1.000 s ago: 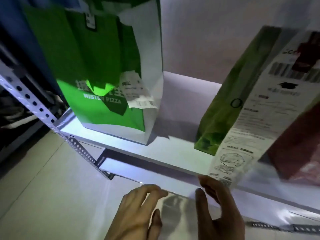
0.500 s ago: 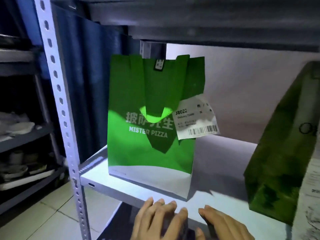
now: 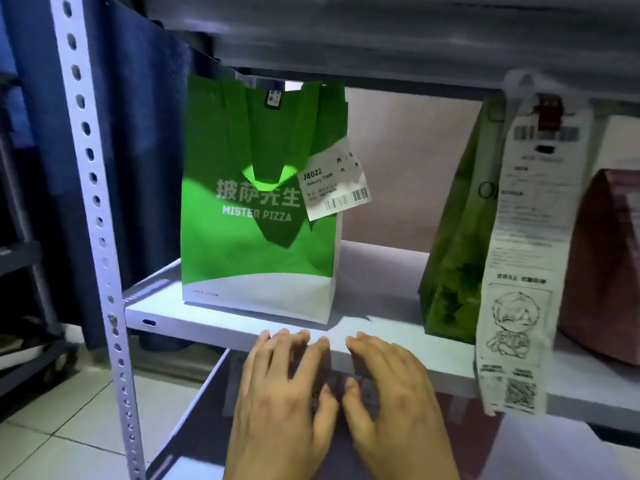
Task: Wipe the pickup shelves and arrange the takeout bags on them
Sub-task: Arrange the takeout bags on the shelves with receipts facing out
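Both hands (image 3: 346, 393) now higher — fingertips at shelf (image 3: 214, 325) edge below green bag (image 3: 259, 202).

Green bag (image 3: 256, 244): is showing "披萨先生" and "MISTER PIZZA".
Its white tag (image 3: 334, 183): is reading "J8022", "Delivery".
Long receipt (image 3: 530, 244): print is staying illegible.

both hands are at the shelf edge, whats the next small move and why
Probably reach both open hands, left hand and right hand, forward to the Mister Pizza bag. It stands directly ahead on the shelf, and neither hand holds anything.

Open shelf (image 3: 377, 271) gap between bags
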Demonstrator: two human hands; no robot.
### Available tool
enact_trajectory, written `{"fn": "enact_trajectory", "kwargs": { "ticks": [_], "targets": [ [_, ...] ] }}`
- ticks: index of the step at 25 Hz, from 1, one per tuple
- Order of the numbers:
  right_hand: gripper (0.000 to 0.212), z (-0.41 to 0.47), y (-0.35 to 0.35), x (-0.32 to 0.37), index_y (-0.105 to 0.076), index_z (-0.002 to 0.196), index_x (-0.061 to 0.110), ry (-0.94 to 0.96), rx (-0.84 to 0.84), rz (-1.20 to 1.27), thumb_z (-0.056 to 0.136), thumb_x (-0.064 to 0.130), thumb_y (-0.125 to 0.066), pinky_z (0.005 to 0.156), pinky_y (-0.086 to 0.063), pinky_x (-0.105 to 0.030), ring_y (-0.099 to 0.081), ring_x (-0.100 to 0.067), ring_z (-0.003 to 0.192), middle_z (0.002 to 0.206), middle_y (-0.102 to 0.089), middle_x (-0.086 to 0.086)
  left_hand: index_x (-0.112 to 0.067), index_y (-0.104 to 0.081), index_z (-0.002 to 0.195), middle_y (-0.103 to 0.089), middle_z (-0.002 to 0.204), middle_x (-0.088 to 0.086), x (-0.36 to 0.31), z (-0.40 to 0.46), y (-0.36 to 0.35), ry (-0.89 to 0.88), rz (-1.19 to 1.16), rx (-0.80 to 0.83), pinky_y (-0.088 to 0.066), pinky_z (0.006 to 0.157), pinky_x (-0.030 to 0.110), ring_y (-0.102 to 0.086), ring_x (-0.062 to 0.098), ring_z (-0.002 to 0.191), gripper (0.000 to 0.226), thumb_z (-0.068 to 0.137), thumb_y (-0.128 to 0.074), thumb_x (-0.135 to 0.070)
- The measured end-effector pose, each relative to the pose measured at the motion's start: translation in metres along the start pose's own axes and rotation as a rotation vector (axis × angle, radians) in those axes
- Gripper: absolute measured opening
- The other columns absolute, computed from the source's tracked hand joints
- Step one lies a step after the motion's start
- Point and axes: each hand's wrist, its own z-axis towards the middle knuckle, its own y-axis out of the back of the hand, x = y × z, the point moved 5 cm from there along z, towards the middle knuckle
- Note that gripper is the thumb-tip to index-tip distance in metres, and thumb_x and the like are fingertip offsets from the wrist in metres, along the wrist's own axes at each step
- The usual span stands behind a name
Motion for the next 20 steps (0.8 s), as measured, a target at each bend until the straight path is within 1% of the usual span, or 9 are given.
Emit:
{"fn": "enact_trajectory", "kwargs": {
  "ticks": [2,4,7,10,13,15,16,18,20],
  "targets": [
    [0.049,-0.011,0.007,0.001,-0.068,0.126,0.021,-0.012,0.077,0.029,0.077,0.019,-0.07,0.111,-0.038,-0.036,-0.06,-0.014,0.123,0.134,-0.063,0.009,-0.013,-0.073,0.113,-0.068,0.116,0.01,-0.008,-0.008,0.003,0.01,0.02,0.044,-0.045,0.1,0.047,-0.063,0.037,0.113,0.053,0.073,-0.046,-0.036],
    [0.049,-0.022,0.019,0.004,-0.066,0.129,0.024,-0.057,0.07,0.074,0.08,0.022,-0.067,0.115,-0.037,-0.033,-0.056,-0.009,0.127,0.136,-0.061,0.011,-0.009,-0.073,0.113,-0.068,0.117,0.014,-0.013,-0.013,0.003,0.012,-0.005,0.052,-0.049,0.094,0.054,-0.063,0.041,0.114,0.057,0.073,-0.044,-0.038],
    [0.053,-0.041,0.043,-0.003,-0.073,0.119,0.026,-0.083,-0.022,0.048,0.066,0.027,-0.071,0.099,-0.051,-0.024,-0.066,-0.006,0.113,0.124,-0.069,0.012,-0.008,-0.075,0.11,-0.07,0.118,0.015,-0.029,-0.015,-0.002,-0.051,-0.028,0.007,-0.049,0.088,0.059,-0.065,0.045,0.11,0.059,0.072,-0.042,-0.04],
    [0.05,-0.054,0.061,-0.009,-0.077,0.105,0.035,-0.067,0.025,0.01,0.055,0.036,-0.078,0.088,-0.051,-0.012,-0.069,0.001,0.095,0.107,-0.073,0.02,-0.002,-0.076,0.104,-0.07,0.116,0.021,-0.055,-0.016,-0.018,-0.209,-0.043,0.002,-0.053,0.087,0.061,-0.068,0.048,0.101,0.059,0.074,-0.043,-0.04],
    [0.051,-0.066,0.078,-0.028,-0.078,0.093,0.04,-0.233,0.042,-0.04,0.045,0.036,-0.094,0.074,-0.051,-0.007,-0.068,0.008,0.081,0.088,-0.072,0.027,0.0,-0.076,0.102,-0.07,0.114,0.023,-0.073,-0.011,-0.024,-0.255,-0.092,0.05,-0.041,0.098,0.042,-0.067,0.049,0.099,0.07,0.091,-0.029,-0.051],
    [0.054,-0.077,0.089,-0.037,-0.077,0.101,0.039,-0.225,-0.041,0.004,0.049,0.031,-0.086,0.072,-0.052,-0.008,-0.068,0.005,0.082,0.091,-0.071,0.025,-0.006,-0.075,0.107,-0.07,0.114,0.023,-0.087,-0.014,-0.026,-0.293,-0.118,0.077,-0.044,0.094,0.041,-0.068,0.048,0.099,0.082,0.094,-0.015,-0.061],
    [0.052,-0.08,0.096,-0.039,-0.076,0.104,0.038,-0.209,-0.084,0.011,0.052,0.032,-0.08,0.072,-0.052,-0.008,-0.068,0.004,0.083,0.093,-0.071,0.025,-0.012,-0.072,0.112,-0.07,0.114,0.023,-0.094,-0.014,-0.026,-0.32,-0.14,0.062,-0.048,0.09,0.043,-0.068,0.046,0.099,0.077,0.094,-0.015,-0.061],
    [0.047,-0.083,0.103,-0.043,-0.075,0.108,0.037,-0.23,-0.159,0.032,0.061,0.035,-0.069,0.074,-0.053,-0.009,-0.067,0.005,0.087,0.098,-0.071,0.024,-0.018,-0.06,0.121,-0.068,0.119,0.023,-0.1,-0.015,-0.026,-0.323,-0.183,0.083,-0.048,0.089,0.044,-0.065,0.039,0.109,0.056,0.092,-0.029,-0.054],
    [0.046,-0.084,0.104,-0.046,-0.072,0.117,0.035,-0.281,-0.199,0.068,0.072,0.033,-0.063,0.082,-0.054,-0.014,-0.065,0.004,0.1,0.111,-0.07,0.021,-0.015,-0.064,0.127,-0.062,0.132,0.018,-0.097,-0.015,-0.029,-0.298,-0.203,0.178,-0.041,0.095,0.042,-0.055,0.032,0.124,0.062,0.078,-0.042,-0.046]
  ]
}}
